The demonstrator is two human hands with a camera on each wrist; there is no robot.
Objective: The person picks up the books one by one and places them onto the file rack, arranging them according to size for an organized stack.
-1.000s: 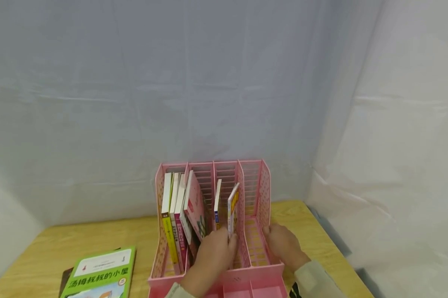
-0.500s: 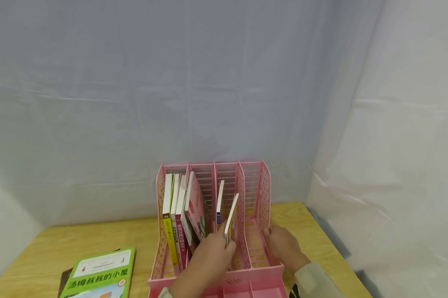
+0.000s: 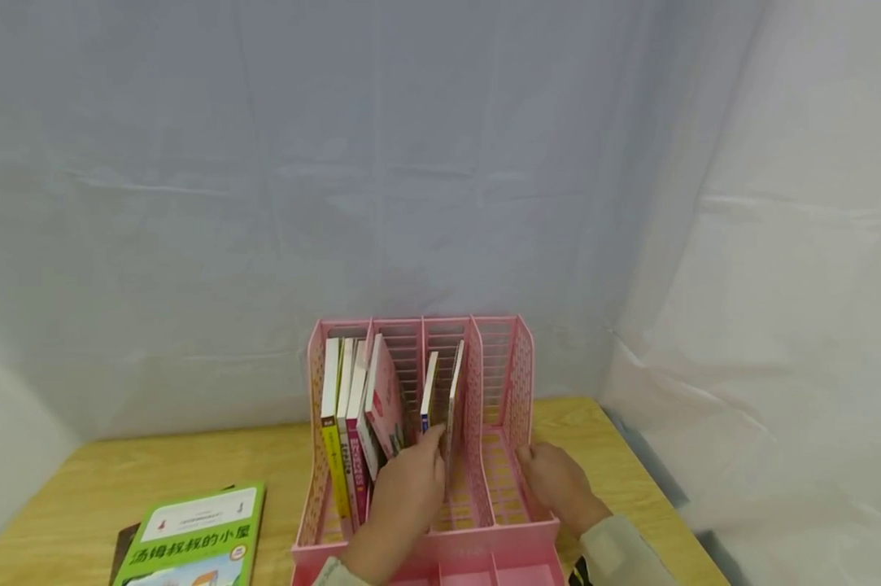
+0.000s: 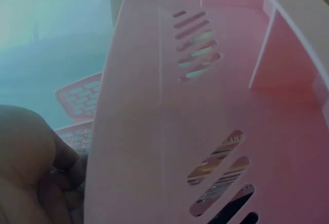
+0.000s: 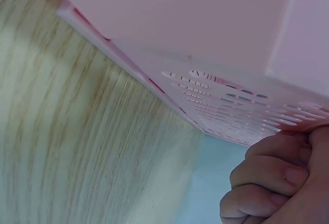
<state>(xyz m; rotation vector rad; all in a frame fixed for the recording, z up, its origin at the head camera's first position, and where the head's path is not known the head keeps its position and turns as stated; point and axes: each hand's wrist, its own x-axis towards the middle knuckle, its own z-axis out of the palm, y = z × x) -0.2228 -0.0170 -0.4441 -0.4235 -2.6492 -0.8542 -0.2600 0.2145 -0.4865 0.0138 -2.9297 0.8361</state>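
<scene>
A pink desk organizer [image 3: 462,537] with upright slots stands on the table. My left hand [image 3: 407,488] reaches into its third slot, fingertips right beside the front edge of a thin book [image 3: 455,395] that stands near the right divider. Left of that book leans a book with a blue-based spine [image 3: 429,387]. In the left wrist view, the curled fingers [image 4: 67,188] are partly hidden behind the pink front; I cannot tell whether they pinch a book. My right hand [image 3: 557,480] grips the organizer's right side wall, its curled fingers [image 5: 267,172] outside the perforated panel in the right wrist view.
Several books, one with a yellow spine [image 3: 335,464], fill the left slot, and a pink-covered book [image 3: 385,395] leans in the second. A green book [image 3: 198,533] lies over a dark one on the wooden table [image 3: 279,464]. Pale sheeting [image 3: 440,163] hangs behind.
The thin book, tilted in my left hand half a second ago, now stands more upright and farther back in the third slot. My right hand keeps its grip on the side wall.
</scene>
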